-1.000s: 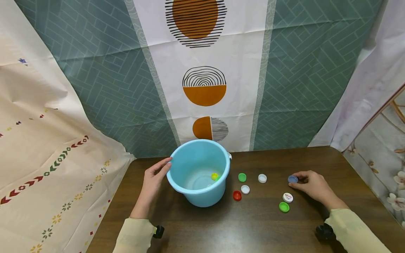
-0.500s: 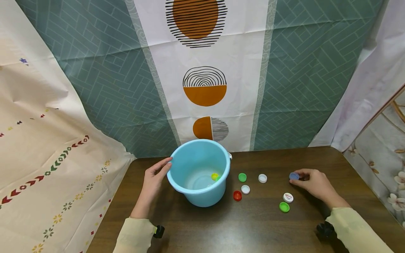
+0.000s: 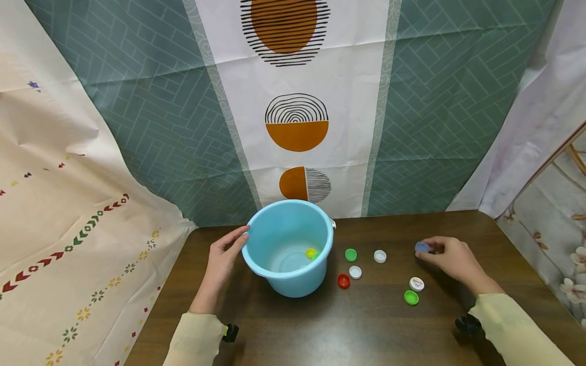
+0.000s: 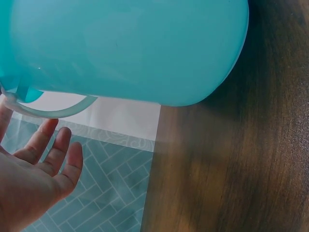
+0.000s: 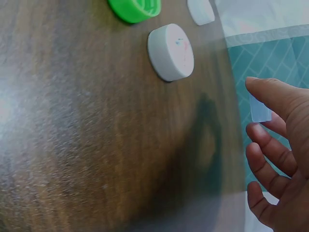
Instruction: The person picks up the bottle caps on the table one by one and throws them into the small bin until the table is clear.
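My right hand (image 3: 450,256) pinches a blue bottle cap (image 3: 422,247) between thumb and fingertips, held above the table at the right. In the right wrist view, that cap (image 5: 260,110) shows pale and translucent beneath the thumb. My left hand (image 3: 223,256) holds the left side of the light blue bucket (image 3: 299,282) at its rim. Its remaining fingers (image 4: 60,150) lie loosely bent by the bucket's handle (image 4: 58,112) in the left wrist view. Inside the bucket are a yellow cap (image 3: 311,253), a green one partly hidden by the wall, and something whitish.
Right of the bucket lie a green cap (image 3: 350,254), two white caps (image 3: 380,256) and a red cap (image 3: 343,281). Nearer my right hand are a printed white cap (image 3: 416,284) and a bright green cap (image 3: 411,298). Patterned cloth (image 3: 435,127) hangs behind the brown table (image 3: 293,335).
My right hand has raised the blue cap off the table and shifted slightly away from me. The left hand and bucket stay in place.
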Demonstrator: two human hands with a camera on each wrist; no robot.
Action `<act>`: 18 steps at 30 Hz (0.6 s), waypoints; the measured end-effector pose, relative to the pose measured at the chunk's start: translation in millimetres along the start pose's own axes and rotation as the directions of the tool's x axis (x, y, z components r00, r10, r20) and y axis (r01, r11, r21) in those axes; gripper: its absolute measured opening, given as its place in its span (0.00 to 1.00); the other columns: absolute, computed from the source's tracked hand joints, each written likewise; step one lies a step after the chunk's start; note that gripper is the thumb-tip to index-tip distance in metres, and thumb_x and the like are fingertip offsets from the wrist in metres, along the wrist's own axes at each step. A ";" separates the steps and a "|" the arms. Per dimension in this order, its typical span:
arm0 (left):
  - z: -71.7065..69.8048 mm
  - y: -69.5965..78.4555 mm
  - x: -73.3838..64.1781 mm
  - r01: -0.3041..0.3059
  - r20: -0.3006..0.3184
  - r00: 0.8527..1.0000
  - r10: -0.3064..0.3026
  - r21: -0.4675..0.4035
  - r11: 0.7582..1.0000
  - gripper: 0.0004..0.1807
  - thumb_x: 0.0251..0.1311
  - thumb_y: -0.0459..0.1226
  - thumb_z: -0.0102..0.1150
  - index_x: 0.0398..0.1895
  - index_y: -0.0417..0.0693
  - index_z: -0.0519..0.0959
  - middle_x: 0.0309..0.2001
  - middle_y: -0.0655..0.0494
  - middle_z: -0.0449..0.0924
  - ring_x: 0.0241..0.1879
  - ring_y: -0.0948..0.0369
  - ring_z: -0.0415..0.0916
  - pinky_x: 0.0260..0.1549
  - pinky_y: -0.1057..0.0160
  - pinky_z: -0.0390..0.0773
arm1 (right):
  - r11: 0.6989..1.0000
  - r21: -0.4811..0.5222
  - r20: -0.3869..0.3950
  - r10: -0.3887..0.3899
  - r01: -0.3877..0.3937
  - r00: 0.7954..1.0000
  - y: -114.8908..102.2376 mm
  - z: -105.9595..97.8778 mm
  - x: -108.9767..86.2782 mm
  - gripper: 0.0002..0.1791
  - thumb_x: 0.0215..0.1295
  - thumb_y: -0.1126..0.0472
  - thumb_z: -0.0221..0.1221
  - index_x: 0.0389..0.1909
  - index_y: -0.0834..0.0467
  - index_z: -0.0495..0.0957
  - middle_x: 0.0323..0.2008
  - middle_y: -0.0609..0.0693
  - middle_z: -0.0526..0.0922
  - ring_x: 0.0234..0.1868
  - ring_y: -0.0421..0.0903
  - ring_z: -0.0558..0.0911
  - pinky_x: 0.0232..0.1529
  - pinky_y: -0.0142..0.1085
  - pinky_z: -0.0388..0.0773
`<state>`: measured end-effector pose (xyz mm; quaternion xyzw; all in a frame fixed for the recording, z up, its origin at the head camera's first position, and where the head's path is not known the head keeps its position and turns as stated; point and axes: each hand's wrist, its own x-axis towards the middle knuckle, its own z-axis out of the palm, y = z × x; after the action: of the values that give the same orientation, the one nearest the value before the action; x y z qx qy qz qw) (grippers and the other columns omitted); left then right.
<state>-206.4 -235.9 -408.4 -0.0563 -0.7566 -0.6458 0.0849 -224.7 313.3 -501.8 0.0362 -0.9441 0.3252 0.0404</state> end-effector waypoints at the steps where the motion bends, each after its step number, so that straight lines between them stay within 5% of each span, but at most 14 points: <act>1: -0.2 0.0 0.1 0.001 0.000 1.000 -0.001 -0.001 1.000 0.19 0.66 0.36 0.61 0.58 0.38 0.79 0.56 0.44 0.79 0.51 0.61 0.78 0.47 0.65 0.78 | 1.000 0.000 -0.004 -0.004 0.004 1.000 -1.9 -1.2 0.6 0.35 0.55 0.38 0.68 0.50 0.65 0.81 0.37 0.53 0.83 0.36 0.49 0.77 0.35 0.41 0.76; 18: -0.4 -0.5 0.2 0.022 -0.005 1.000 -0.022 -0.005 1.000 0.19 0.65 0.38 0.62 0.57 0.40 0.80 0.57 0.45 0.79 0.52 0.60 0.77 0.48 0.65 0.78 | 0.997 -0.001 -0.056 -0.084 0.084 0.995 -38.7 -12.7 8.4 0.33 0.55 0.36 0.67 0.49 0.60 0.83 0.36 0.49 0.84 0.37 0.47 0.80 0.35 0.42 0.77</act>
<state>-206.7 -236.4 -408.8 -0.0466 -0.7553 -0.6488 0.0797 -228.7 290.4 -467.3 0.0665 -0.9401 0.3246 0.0806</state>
